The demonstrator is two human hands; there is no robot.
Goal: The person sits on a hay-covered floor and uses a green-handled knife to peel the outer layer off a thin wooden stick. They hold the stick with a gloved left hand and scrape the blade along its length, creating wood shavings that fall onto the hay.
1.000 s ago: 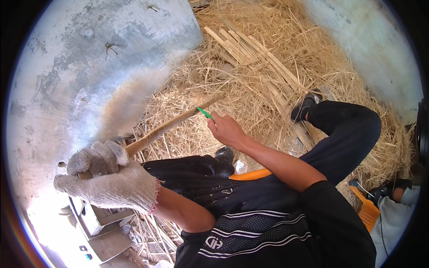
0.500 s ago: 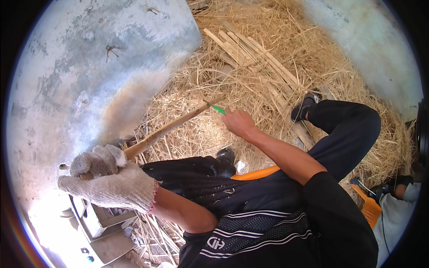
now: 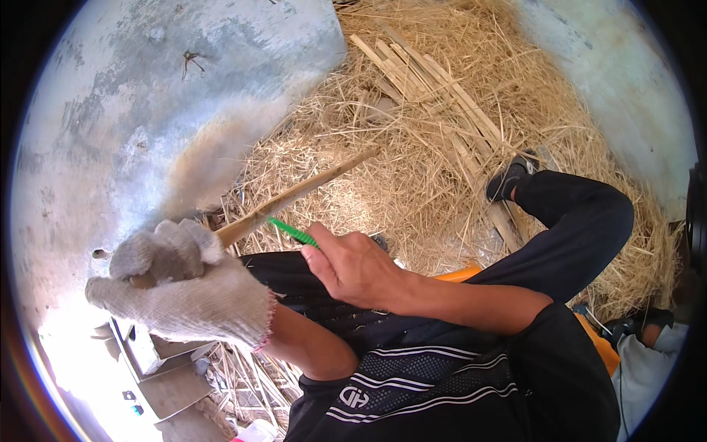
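My left hand (image 3: 184, 291), in a grey-white knitted work glove, is closed round the near end of a bamboo strip (image 3: 298, 191). The strip slants up and away to the right, its far end over the straw. In my bare right hand (image 3: 357, 272) is a slim green-handled knife (image 3: 293, 231), gripped with the thumb and fingers. Its front end meets the strip's lower edge a short way beyond the glove. The blade is hard to make out here.
Straw-like shavings (image 3: 427, 191) cover the floor, with a pile of pale split strips (image 3: 442, 92) ahead. A bare wall (image 3: 243, 74) stands at left, above a box-like container (image 3: 166, 383). My bent leg (image 3: 574, 214) is at right, and another person's pale-clothed leg (image 3: 648, 376) at lower right.
My right hand has drawn the knife back along the strip, from near its far end toward my gloved left hand. The left hand keeps its hold on the strip.
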